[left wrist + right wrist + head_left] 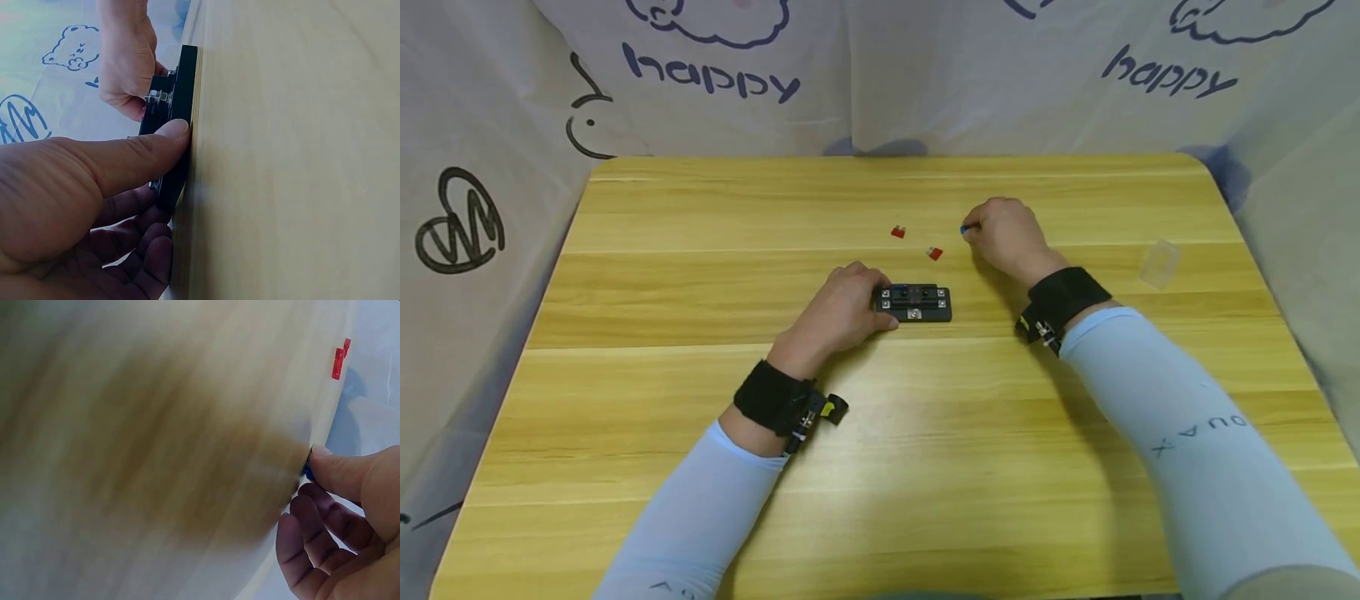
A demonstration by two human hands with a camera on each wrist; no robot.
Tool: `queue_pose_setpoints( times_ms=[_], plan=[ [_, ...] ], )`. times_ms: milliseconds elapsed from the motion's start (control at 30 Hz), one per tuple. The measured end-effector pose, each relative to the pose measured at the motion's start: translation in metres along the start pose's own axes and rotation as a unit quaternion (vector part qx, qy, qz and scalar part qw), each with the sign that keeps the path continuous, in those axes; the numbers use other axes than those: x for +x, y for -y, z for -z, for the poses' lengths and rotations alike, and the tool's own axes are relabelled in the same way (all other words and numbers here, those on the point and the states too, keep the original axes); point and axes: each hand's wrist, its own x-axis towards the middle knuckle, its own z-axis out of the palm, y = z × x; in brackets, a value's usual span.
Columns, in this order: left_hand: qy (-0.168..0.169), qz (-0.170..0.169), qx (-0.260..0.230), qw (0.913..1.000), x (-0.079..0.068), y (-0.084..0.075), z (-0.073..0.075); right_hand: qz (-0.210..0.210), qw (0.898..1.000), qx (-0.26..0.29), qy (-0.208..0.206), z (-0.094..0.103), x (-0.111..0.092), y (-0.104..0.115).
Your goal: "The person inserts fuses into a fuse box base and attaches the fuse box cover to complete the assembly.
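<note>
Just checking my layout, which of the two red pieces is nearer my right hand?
The lower-right red piece in the head view. The other red piece lies higher and further left, farther from your right hand.

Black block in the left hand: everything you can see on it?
The black block looks like plastic: a rectangular base with a raised middle section and silver metal screws, two at each end and one midway along the near edge. It lies flat on the wood-grain table, long side running left to right. The left hand grips its left end, thumb on the near side.
</note>
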Motion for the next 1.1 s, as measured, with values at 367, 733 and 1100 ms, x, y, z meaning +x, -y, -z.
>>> queue_pose_setpoints(
  times_ms=[367, 733, 1100],
  plan=[
    [-0.002, -0.006, 0.002, 1.0000, 0.001, -0.001, -0.001, -0.031, 0.999, 0.025, -0.011, -0.001, -0.004, -0.003],
    [-0.001, -0.003, 0.001, 1.0000, 0.000, 0.000, 0.000, -0.052, 0.993, 0.096, -0.046, -0.001, -0.012, -0.006],
    [0.000, -0.001, 0.001, 1.0000, 0.001, 0.000, 0.000, -0.064, 0.988, 0.126, -0.067, -0.005, -0.018, 0.005]
  ],
)
